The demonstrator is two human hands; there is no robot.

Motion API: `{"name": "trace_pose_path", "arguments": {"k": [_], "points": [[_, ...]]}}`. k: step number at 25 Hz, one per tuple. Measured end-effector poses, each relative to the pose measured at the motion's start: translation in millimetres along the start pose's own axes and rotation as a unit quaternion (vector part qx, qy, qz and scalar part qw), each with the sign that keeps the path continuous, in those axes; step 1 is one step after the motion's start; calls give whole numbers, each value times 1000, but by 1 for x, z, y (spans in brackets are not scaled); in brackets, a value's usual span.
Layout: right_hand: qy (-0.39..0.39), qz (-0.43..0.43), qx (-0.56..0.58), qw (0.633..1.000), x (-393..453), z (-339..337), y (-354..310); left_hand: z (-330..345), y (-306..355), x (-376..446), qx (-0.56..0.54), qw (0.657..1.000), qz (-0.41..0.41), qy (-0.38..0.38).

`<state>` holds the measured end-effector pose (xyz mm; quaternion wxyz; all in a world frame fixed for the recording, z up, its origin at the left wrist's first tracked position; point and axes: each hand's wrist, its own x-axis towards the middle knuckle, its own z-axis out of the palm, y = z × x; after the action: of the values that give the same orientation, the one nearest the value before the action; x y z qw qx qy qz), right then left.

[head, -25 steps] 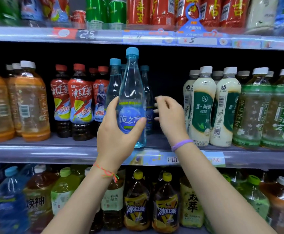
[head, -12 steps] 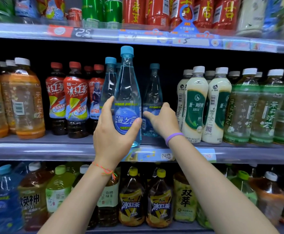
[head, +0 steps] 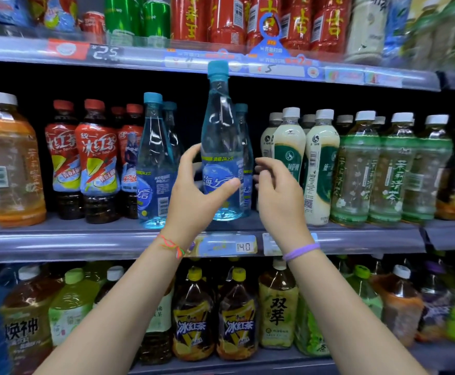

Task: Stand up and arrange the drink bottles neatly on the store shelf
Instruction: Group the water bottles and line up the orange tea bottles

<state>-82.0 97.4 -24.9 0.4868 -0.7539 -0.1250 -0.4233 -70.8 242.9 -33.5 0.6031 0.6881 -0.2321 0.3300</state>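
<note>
My left hand (head: 193, 196) is wrapped around a tall clear-blue drink bottle (head: 221, 123) with a blue cap, thumb across its label. The bottle stands upright with its base at the middle shelf (head: 85, 239). Directly behind it a second blue bottle (head: 245, 147) shows partly. Two more of the same kind (head: 153, 158) stand just to the left. My right hand (head: 277, 193) hovers to the right of the held bottle, fingers loosely apart, touching nothing.
Red iced-tea bottles (head: 96, 158) and orange drinks (head: 12, 163) fill the shelf's left side. Cream bottles (head: 321, 163) and green tea bottles (head: 356, 169) fill the right. The upper shelf edge (head: 139, 54) hangs just above the held bottle's cap. Yellow-capped bottles (head: 237, 320) stand below.
My left hand has carried the blue bottle to the right, in front of the rear blue bottle. My right hand has come off that rear bottle and drawn back.
</note>
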Motion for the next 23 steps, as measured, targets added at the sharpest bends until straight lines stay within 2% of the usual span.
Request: {"name": "trace_pose_path", "arguments": {"k": [2, 5, 13, 16, 20, 23], "points": [[-52, 47, 35, 997, -7, -9, -6, 12, -1, 9, -8, 1000, -6, -28], [-91, 61, 10, 994, -8, -20, -5, 30, -5, 15, 8, 999, -13, -33], [-104, 96, -35, 989, -11, -15, -4, 40, -21, 16, 32, 999, -25, -8], [-99, 115, -32, 988, -11, -12, 1, 37, -27, 21, 40, 995, -74, -53], [-109, 47, -71, 990, -13, -7, 7, 29, -19, 36, -24, 977, -171, -126], [-122, -23, -125, 984, -20, -1, 13, 37, -15, 47, -114, 952, -253, -125]]}}
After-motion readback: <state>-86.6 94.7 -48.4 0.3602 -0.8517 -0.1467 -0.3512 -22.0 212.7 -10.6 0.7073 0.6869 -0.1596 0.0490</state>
